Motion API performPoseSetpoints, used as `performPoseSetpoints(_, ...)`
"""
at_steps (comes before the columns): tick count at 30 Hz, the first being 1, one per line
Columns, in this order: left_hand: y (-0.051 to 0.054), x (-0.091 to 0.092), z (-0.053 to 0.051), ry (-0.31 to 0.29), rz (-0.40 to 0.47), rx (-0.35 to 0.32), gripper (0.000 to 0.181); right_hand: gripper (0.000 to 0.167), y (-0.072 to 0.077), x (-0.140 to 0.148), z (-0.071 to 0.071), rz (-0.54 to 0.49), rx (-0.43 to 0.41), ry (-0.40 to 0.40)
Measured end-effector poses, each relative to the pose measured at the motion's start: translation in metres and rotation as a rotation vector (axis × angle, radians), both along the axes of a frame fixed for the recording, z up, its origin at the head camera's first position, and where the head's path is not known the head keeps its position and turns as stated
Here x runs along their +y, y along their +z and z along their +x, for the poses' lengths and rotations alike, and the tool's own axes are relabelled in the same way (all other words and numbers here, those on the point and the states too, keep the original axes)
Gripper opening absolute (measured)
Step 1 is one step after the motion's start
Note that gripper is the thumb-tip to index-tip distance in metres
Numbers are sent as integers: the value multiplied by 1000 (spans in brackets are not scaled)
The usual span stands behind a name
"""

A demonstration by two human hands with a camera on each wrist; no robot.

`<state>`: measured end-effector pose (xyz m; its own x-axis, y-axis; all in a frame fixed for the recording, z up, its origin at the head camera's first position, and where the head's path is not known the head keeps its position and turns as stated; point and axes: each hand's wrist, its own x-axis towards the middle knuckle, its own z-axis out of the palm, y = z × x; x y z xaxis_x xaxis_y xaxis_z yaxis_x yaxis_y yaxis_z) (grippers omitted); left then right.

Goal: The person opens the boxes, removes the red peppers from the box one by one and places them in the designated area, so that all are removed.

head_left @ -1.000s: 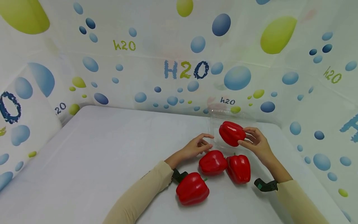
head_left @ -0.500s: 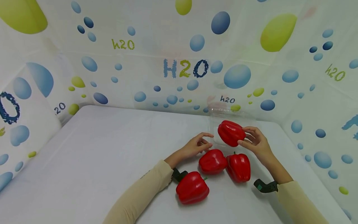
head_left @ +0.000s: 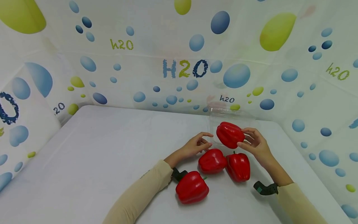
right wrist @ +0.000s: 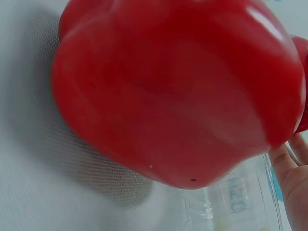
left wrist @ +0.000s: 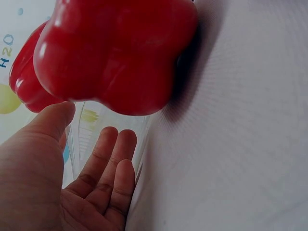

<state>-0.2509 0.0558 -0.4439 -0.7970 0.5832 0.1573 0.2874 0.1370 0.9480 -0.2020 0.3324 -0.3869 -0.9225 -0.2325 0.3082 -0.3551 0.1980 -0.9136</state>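
My right hand point(head_left: 257, 147) pinches a red bell pepper point(head_left: 230, 135) by its right side, thumb below and fingers above. That pepper is held over a clear plastic container point(head_left: 211, 124), tilted to one side. At the container's left side is my left hand point(head_left: 193, 147), fingers loosely bent and holding nothing; whether they touch the wall I cannot tell. Two more red peppers, a left one point(head_left: 212, 161) and a right one point(head_left: 238, 167), lie side by side in front of the container. In the right wrist view, a near pepper point(right wrist: 168, 91) hides much of the container.
Another red pepper point(head_left: 192, 187) lies nearer, beside the left wrist's black camera mount point(head_left: 179, 175). The white-covered table point(head_left: 112, 155) stretches left. A printed curtain point(head_left: 139, 62) stands behind the table, close to the container's raised clear lid point(head_left: 232, 112).
The held pepper has shifted slightly left and a little down with the right hand. My left hand and the peppers on the table stay where they were.
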Motion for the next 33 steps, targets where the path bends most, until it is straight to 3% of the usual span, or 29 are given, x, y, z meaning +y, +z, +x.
performPoseSetpoints(8, 1, 0, -2, -18, -6, -5, 44, 46, 3, -1, 4, -8, 2, 14)
performPoseSetpoints(33, 1, 1, 1, 2, 1, 3, 42, 52, 3, -1, 20, -21, 29, 96)
